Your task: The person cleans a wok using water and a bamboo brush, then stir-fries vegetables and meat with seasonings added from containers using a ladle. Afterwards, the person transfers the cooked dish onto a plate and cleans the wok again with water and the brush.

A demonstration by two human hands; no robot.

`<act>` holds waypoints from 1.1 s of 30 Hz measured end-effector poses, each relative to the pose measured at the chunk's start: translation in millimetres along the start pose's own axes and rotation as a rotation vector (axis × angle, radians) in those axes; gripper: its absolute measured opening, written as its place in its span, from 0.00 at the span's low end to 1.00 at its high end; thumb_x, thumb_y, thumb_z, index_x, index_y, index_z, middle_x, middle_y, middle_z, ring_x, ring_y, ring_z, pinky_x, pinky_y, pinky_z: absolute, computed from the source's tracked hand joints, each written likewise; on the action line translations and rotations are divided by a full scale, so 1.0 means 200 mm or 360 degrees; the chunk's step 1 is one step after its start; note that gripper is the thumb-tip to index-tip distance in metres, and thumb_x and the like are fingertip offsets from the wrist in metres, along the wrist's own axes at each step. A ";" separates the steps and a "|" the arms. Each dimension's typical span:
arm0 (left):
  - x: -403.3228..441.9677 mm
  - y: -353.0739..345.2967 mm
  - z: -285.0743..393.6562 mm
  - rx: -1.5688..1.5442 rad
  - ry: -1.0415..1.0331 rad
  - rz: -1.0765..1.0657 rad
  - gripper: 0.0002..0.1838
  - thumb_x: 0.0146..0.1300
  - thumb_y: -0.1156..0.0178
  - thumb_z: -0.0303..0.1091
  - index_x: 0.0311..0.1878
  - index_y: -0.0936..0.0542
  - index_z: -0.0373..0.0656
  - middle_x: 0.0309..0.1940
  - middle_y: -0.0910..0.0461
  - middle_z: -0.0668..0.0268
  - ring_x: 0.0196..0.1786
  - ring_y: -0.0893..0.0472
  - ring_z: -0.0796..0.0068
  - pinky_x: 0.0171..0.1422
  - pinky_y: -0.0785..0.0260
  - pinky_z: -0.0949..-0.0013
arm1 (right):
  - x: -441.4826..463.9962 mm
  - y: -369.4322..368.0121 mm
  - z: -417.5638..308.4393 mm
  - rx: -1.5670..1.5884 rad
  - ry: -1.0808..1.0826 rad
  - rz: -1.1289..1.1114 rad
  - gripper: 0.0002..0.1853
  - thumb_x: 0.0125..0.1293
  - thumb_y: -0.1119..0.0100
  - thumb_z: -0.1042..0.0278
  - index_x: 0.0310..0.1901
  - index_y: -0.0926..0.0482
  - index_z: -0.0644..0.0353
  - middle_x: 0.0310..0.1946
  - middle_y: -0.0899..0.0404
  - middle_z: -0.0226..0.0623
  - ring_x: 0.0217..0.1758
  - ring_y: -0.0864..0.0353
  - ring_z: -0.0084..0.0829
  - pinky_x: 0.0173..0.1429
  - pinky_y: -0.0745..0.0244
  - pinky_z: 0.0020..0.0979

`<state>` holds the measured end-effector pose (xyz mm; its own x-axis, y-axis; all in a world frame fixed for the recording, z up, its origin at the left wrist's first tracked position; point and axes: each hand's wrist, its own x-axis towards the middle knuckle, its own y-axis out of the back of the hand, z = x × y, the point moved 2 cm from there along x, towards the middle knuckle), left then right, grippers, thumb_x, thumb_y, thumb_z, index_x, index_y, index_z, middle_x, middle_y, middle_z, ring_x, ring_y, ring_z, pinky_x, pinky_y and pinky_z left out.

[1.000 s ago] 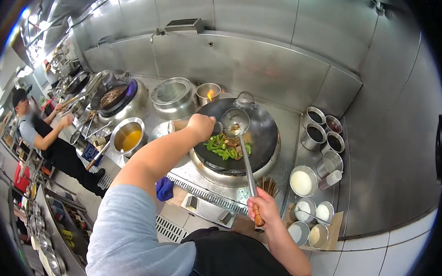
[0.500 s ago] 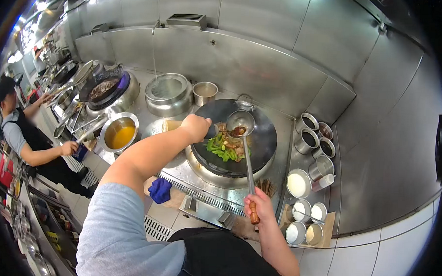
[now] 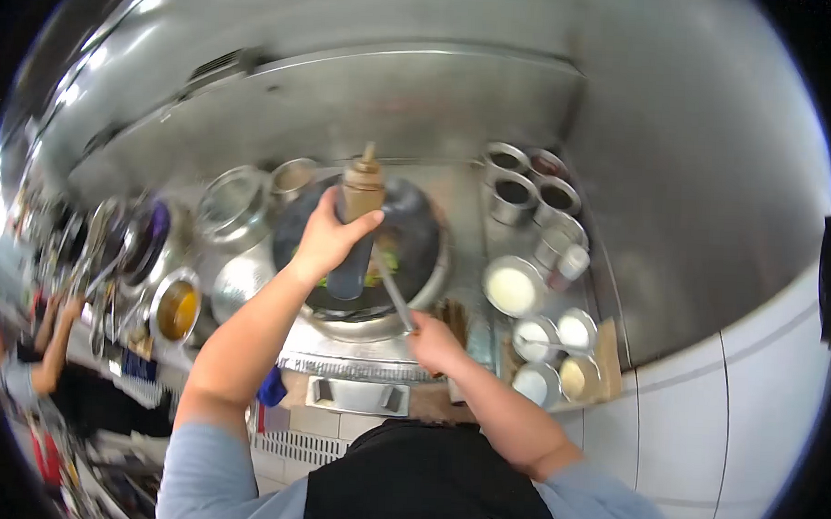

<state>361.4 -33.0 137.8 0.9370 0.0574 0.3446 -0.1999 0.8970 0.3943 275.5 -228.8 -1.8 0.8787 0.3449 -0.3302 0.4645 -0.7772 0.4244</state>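
My left hand (image 3: 334, 236) is wrapped round a squeeze bottle (image 3: 361, 203), held upright with its nozzle up over the wok. Lower and to the right, my right hand (image 3: 438, 341) grips the ladle (image 3: 394, 288) by its handle; the ladle's bowl is hidden behind the bottle. Under both lies the dark wok (image 3: 414, 225) on its round burner. Bits of green food (image 3: 383, 263) show in it past the bottle, blurred and partly covered.
Right of the wok stand cups of dark sauce (image 3: 512, 193), a bowl of white contents (image 3: 512, 288) and several smaller cups. A pot of yellow liquid (image 3: 178, 310) and a lidded-looking metal pot (image 3: 233, 204) stand left. A co-worker (image 3: 36, 365) is at far left.
The bottle, earlier tipped toward the wok in my left hand, is now upright. The view has swung to the right and blurred. My right hand still holds the ladle.
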 end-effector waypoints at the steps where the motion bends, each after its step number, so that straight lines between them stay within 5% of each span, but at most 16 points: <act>1: -0.01 -0.13 0.15 -0.0257 0.0187 -0.0161 0.36 0.50 0.27 0.44 0.57 0.30 0.34 0.47 0.20 0.56 0.51 0.21 0.66 0.58 0.31 0.65 | -0.01 0.01 0.06 -0.0279 0.0107 0.0094 0.31 0.61 0.53 0.69 0.69 0.39 0.56 0.28 0.20 0.46 0.25 0.20 0.41 0.30 0.26 0.43; 3: 0.00 -0.46 0.24 -0.0391 0.0088 -0.0329 0.36 0.50 0.27 0.43 0.57 0.31 0.34 0.47 0.21 0.57 0.51 0.21 0.67 0.59 0.31 0.65 | -0.12 0.12 0.08 -0.0667 0.0069 0.0114 0.32 0.62 0.55 0.65 0.70 0.41 0.58 0.37 0.18 0.53 0.41 0.19 0.52 0.47 0.26 0.50; 7: -0.05 -1.12 0.47 -0.0474 -0.0053 -0.0701 0.41 0.47 0.24 0.39 0.61 0.34 0.35 0.52 0.22 0.58 0.55 0.23 0.70 0.61 0.32 0.66 | -0.26 0.28 0.20 -0.0726 0.0054 0.0091 0.33 0.62 0.55 0.70 0.70 0.44 0.62 0.34 0.18 0.51 0.38 0.18 0.51 0.45 0.25 0.49; 10: -0.07 -1.70 0.38 -0.0641 -0.0165 -0.0798 0.38 0.45 0.24 0.35 0.59 0.32 0.36 0.51 0.21 0.59 0.54 0.22 0.69 0.60 0.31 0.66 | -0.31 0.35 0.32 -0.0646 0.0056 0.0082 0.26 0.63 0.55 0.69 0.65 0.35 0.63 0.36 0.19 0.51 0.38 0.18 0.51 0.44 0.25 0.49; 14: -0.13 -2.19 0.37 -0.0067 -0.0507 -0.0730 0.31 0.43 0.25 0.34 0.52 0.24 0.38 0.48 0.21 0.56 0.50 0.21 0.59 0.58 0.30 0.62 | -0.29 0.33 0.50 -0.0533 0.0155 0.0079 0.17 0.66 0.53 0.62 0.46 0.22 0.66 0.41 0.20 0.52 0.45 0.19 0.51 0.49 0.24 0.47; 16: -0.18 -2.41 0.28 -0.0277 -0.0335 -0.0796 0.31 0.42 0.25 0.36 0.52 0.24 0.39 0.48 0.21 0.55 0.51 0.21 0.56 0.58 0.30 0.61 | -0.28 0.33 0.55 -0.0381 0.0559 0.0376 0.17 0.68 0.56 0.64 0.51 0.26 0.64 0.48 0.22 0.55 0.51 0.22 0.52 0.55 0.27 0.46; 18: -0.21 -2.50 0.29 -0.0484 -0.0159 -0.0838 0.31 0.42 0.25 0.37 0.52 0.24 0.39 0.48 0.21 0.54 0.51 0.22 0.54 0.58 0.30 0.59 | -0.29 0.35 0.56 -0.0240 0.0649 0.0262 0.17 0.69 0.54 0.60 0.52 0.26 0.63 0.52 0.24 0.52 0.58 0.26 0.49 0.60 0.31 0.42; 21: -0.21 -2.47 0.38 0.0073 0.0016 -0.0899 0.33 0.45 0.26 0.38 0.55 0.26 0.38 0.48 0.20 0.55 0.53 0.21 0.57 0.59 0.30 0.63 | -0.20 0.23 0.70 0.1133 0.0753 0.0185 0.19 0.69 0.53 0.58 0.53 0.26 0.63 0.55 0.26 0.49 0.60 0.29 0.45 0.61 0.33 0.39; 24: -0.28 -2.46 0.26 0.0044 -0.0022 -0.0763 0.36 0.45 0.25 0.38 0.58 0.28 0.38 0.51 0.21 0.54 0.55 0.22 0.57 0.58 0.30 0.62 | -0.18 0.25 0.71 0.0720 0.0760 0.0193 0.19 0.69 0.52 0.58 0.52 0.26 0.64 0.56 0.26 0.48 0.62 0.29 0.44 0.62 0.34 0.38; 27: -0.29 -2.45 0.13 -0.0090 0.0045 -0.0916 0.38 0.44 0.26 0.38 0.59 0.30 0.36 0.52 0.23 0.53 0.54 0.22 0.56 0.58 0.31 0.60 | -0.23 0.25 0.71 0.1596 0.0312 -0.0009 0.18 0.69 0.53 0.60 0.52 0.26 0.65 0.53 0.24 0.50 0.59 0.27 0.45 0.60 0.31 0.39; 29: -0.25 -2.38 0.09 -0.0269 0.0159 -0.1069 0.39 0.44 0.26 0.39 0.59 0.31 0.36 0.52 0.24 0.51 0.57 0.24 0.54 0.62 0.32 0.59 | -0.32 0.41 0.61 -0.0207 0.0661 0.0134 0.17 0.68 0.54 0.62 0.51 0.26 0.66 0.49 0.22 0.52 0.55 0.24 0.48 0.57 0.29 0.43; 31: -0.20 -2.27 0.02 -0.0028 0.0643 -0.0987 0.44 0.42 0.26 0.41 0.62 0.35 0.35 0.54 0.26 0.47 0.58 0.26 0.53 0.63 0.33 0.60 | -0.37 0.51 0.50 -0.0258 0.0503 0.0001 0.17 0.68 0.55 0.62 0.51 0.26 0.65 0.47 0.21 0.51 0.53 0.23 0.49 0.56 0.28 0.45; 33: -0.14 -2.27 -0.02 0.0143 0.0519 -0.0828 0.46 0.41 0.25 0.41 0.63 0.36 0.34 0.54 0.28 0.45 0.59 0.27 0.52 0.64 0.33 0.60 | -0.35 0.49 0.51 -0.0317 0.0342 -0.0145 0.17 0.68 0.56 0.62 0.51 0.26 0.64 0.46 0.21 0.51 0.51 0.22 0.50 0.54 0.27 0.46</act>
<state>427.2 -440.6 -55.1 0.9546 -0.2340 -0.1844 0.2966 0.8036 0.5160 247.6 -383.8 -23.4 0.8256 0.5287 -0.1974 0.5365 -0.6268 0.5651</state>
